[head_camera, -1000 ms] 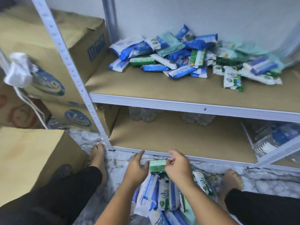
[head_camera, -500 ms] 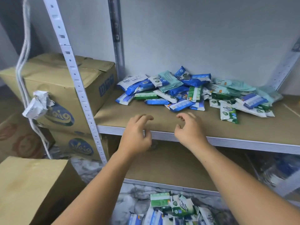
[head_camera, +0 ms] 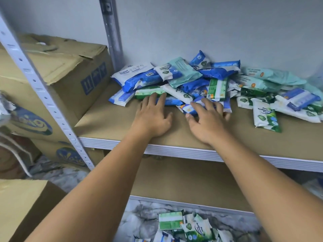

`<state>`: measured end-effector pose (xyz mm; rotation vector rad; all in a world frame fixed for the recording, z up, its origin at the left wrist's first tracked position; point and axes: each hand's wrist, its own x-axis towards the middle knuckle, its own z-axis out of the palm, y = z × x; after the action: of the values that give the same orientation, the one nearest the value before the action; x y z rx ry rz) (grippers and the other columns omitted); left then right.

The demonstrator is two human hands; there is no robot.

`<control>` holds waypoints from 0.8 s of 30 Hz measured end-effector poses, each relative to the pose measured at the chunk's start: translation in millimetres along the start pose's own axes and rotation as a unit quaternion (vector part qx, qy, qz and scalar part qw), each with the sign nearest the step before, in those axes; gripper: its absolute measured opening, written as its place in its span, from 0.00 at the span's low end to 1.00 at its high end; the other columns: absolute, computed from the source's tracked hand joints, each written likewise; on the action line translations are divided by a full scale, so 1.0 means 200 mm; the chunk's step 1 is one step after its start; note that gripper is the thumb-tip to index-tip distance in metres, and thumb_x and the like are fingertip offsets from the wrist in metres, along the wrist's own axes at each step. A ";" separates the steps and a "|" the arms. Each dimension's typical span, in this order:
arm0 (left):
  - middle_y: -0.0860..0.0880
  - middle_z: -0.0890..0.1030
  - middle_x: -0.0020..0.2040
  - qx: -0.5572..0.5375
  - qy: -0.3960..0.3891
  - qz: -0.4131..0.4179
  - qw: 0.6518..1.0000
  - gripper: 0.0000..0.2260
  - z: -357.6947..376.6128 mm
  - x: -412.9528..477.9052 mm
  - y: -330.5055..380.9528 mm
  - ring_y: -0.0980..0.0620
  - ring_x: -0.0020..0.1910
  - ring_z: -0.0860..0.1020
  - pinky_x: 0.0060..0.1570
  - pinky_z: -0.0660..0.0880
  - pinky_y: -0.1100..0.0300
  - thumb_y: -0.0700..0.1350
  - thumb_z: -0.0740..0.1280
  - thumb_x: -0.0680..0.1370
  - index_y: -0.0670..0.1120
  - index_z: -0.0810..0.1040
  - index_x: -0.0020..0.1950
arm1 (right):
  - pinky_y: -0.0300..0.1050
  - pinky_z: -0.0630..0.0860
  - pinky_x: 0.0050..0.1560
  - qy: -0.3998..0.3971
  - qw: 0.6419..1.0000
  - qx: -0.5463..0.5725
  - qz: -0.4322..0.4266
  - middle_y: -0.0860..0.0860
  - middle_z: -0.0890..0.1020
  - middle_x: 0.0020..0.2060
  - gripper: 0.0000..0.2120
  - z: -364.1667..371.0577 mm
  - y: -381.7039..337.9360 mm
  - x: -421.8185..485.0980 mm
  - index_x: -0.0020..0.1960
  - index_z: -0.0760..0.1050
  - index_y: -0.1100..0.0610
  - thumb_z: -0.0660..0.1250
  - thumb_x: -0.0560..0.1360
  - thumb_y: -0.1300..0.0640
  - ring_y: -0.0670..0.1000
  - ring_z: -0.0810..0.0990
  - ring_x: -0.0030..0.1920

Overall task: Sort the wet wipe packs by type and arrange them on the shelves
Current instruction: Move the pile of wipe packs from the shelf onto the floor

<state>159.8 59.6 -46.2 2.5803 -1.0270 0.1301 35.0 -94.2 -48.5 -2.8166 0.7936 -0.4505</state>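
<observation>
standing against a pale grey wall point(head_camera: 209, 28), a metal shelving unit point(head_camera: 40, 88) carries brown board shelves. stacked cardboard boxes point(head_camera: 57, 70) at the left bear blue handling symbols and a blue oval logo that cannot be read. the upper shelf point(head_camera: 113, 123) holds a loose pile of wet wipe packs point(head_camera: 201, 79), and more packs point(head_camera: 185, 227) lie on the marbled floor point(head_camera: 139, 215). one white-green pack point(head_camera: 264, 116) reads "antibacterial". the left hand point(head_camera: 153, 116) lies flat, its straight fingertips touching a green pack point(head_camera: 148, 90). the right hand point(head_camera: 208, 119), fingers spread, rests on blue-white packs and grips nothing.
</observation>
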 end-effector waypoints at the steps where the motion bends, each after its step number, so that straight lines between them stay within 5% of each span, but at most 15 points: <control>1: 0.45 0.61 0.77 0.003 0.019 0.001 1.000 0.31 0.00 0.01 0.00 0.40 0.75 0.58 0.74 0.56 0.45 0.60 0.58 0.79 0.54 0.55 0.80 | 0.64 0.60 0.71 0.031 0.999 0.019 -0.003 0.47 0.65 0.75 0.23 0.02 0.01 0.00 0.68 0.72 0.43 0.54 0.77 0.36 0.57 0.59 0.73; 3: 0.46 0.66 0.72 0.012 0.047 0.002 0.999 0.28 0.01 0.01 0.00 0.40 0.69 0.63 0.70 0.60 0.45 0.59 0.58 0.79 0.56 0.60 0.78 | 0.63 0.67 0.65 0.093 0.994 0.063 -0.019 0.50 0.74 0.68 0.20 0.05 0.02 0.00 0.52 0.76 0.48 0.54 0.74 0.37 0.59 0.66 0.66; 5: 0.47 0.68 0.68 0.016 0.069 0.004 0.997 0.27 0.02 0.01 0.00 0.40 0.66 0.65 0.68 0.61 0.45 0.59 0.59 0.79 0.56 0.63 0.77 | 0.61 0.72 0.58 0.143 0.985 0.091 -0.026 0.51 0.78 0.56 0.16 0.07 0.02 0.00 0.41 0.70 0.49 0.57 0.73 0.37 0.60 0.71 0.58; 10: 0.48 0.73 0.60 0.001 0.104 -0.003 0.995 0.21 0.01 0.00 -0.01 0.43 0.62 0.68 0.63 0.63 0.45 0.62 0.62 0.75 0.53 0.75 0.63 | 0.56 0.76 0.45 0.188 0.971 0.148 -0.016 0.46 0.68 0.37 0.24 0.01 0.02 -0.01 0.30 0.57 0.50 0.68 0.64 0.37 0.58 0.74 0.42; 14: 0.50 0.76 0.53 -0.052 0.106 -0.006 0.993 0.17 0.00 -0.02 -0.03 0.45 0.57 0.72 0.61 0.66 0.47 0.63 0.67 0.73 0.51 0.73 0.50 | 0.59 0.76 0.52 0.140 0.974 0.177 0.014 0.45 0.73 0.42 0.10 -0.03 0.00 -0.05 0.36 0.72 0.49 0.69 0.61 0.45 0.56 0.77 0.46; 16: 0.52 0.77 0.48 -0.079 0.091 -0.015 0.993 0.15 -0.02 -0.05 -0.03 0.47 0.53 0.76 0.61 0.64 0.50 0.61 0.69 0.75 0.51 0.70 0.48 | 0.59 0.75 0.59 0.109 0.977 0.181 0.027 0.46 0.76 0.49 0.20 -0.05 -0.01 -0.10 0.50 0.82 0.49 0.66 0.60 0.47 0.55 0.79 0.52; 18: 0.54 0.77 0.45 -0.100 0.093 -0.040 0.990 0.15 -0.05 -0.10 -0.01 0.49 0.51 0.76 0.61 0.63 0.51 0.60 0.71 0.74 0.51 0.71 0.48 | 0.58 0.75 0.58 0.096 0.973 0.208 0.037 0.46 0.75 0.45 0.19 -0.08 -0.01 -0.15 0.48 0.85 0.53 0.67 0.61 0.48 0.54 0.79 0.49; 21: 0.50 0.78 0.54 -0.054 0.094 -0.045 0.993 0.23 -0.06 -0.24 0.01 0.46 0.57 0.74 0.61 0.66 0.50 0.62 0.69 0.74 0.49 0.74 0.61 | 0.53 0.74 0.58 0.082 0.976 0.197 0.041 0.46 0.73 0.44 0.10 -0.12 0.01 -0.26 0.42 0.86 0.52 0.79 0.64 0.48 0.53 0.77 0.49; 24: 0.47 0.75 0.63 -0.016 0.073 -0.041 0.996 0.27 -0.08 -0.38 0.06 0.43 0.64 0.70 0.62 0.66 0.50 0.63 0.66 0.75 0.49 0.74 0.69 | 0.48 0.71 0.64 0.046 0.984 0.156 0.078 0.48 0.71 0.53 0.09 -0.18 0.01 -0.37 0.47 0.85 0.47 0.78 0.66 0.52 0.53 0.75 0.56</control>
<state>96.6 107.0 -45.3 2.5369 -0.8623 0.2741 -37.2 -59.3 -32.3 -2.4410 0.8681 -0.6241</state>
